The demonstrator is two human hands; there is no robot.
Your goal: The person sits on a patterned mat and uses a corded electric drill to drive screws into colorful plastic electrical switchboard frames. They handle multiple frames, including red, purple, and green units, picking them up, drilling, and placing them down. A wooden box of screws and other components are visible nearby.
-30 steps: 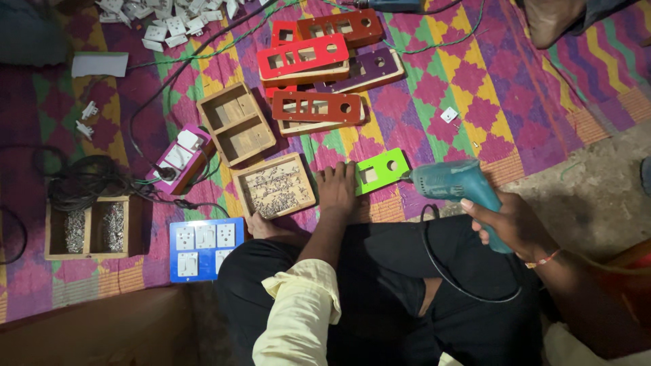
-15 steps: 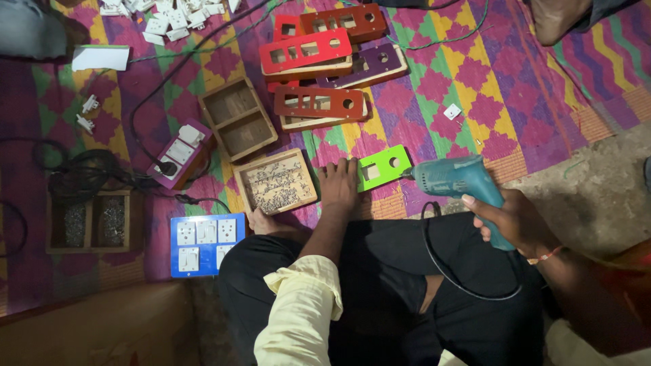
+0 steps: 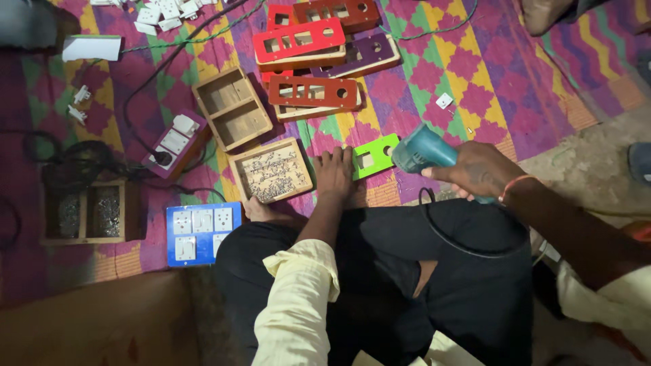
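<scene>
No packages, labels, signs or screens in view

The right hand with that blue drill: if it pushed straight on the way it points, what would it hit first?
Most likely the green cut-out panel: the right hand aims the blue power drill leftward at the panel's near end, though their gap is unclear.

green plate [image 3: 375, 155] | teal drill [image 3: 422, 150] | blue switchboard [image 3: 194, 232] | pink-purple diamond-pattern mat [image 3: 488, 81]

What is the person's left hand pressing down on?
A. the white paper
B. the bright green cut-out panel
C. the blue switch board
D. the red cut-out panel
B: the left hand lies flat on one end of the bright green cut-out panel, while the right hand holds the teal power drill at its other end.
</scene>
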